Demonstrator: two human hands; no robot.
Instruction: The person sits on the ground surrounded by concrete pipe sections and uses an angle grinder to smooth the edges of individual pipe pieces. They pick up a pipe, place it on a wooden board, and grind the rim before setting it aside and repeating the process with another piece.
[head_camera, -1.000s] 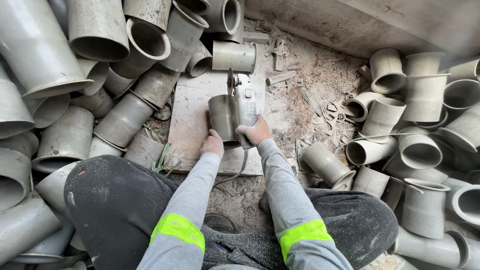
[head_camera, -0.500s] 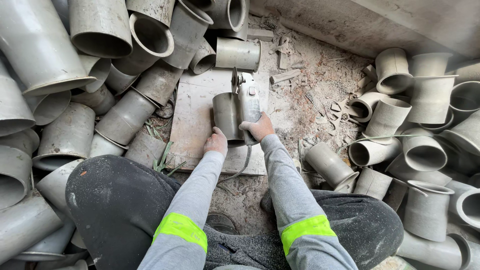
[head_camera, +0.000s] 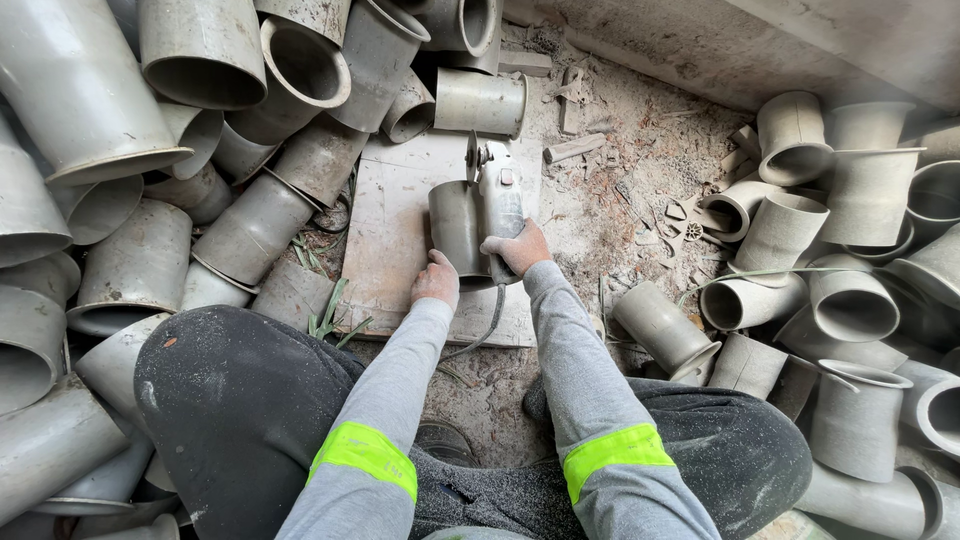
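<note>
On a dusty floor crowded with grey pipe pieces, a pipe piece (head_camera: 455, 228) is steadied on a flat board (head_camera: 390, 240) (near its right edge) by the left hand (head_camera: 437, 281), fingers pressed against it, while an angle grinder (head_camera: 498, 205) is gripped alongside by the right hand (head_camera: 517, 249).

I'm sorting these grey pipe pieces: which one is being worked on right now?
The grey pipe piece on the flat board: the left hand steadies it while the right hand holds an angle grinder against it. All others lie untouched in piles.
</note>
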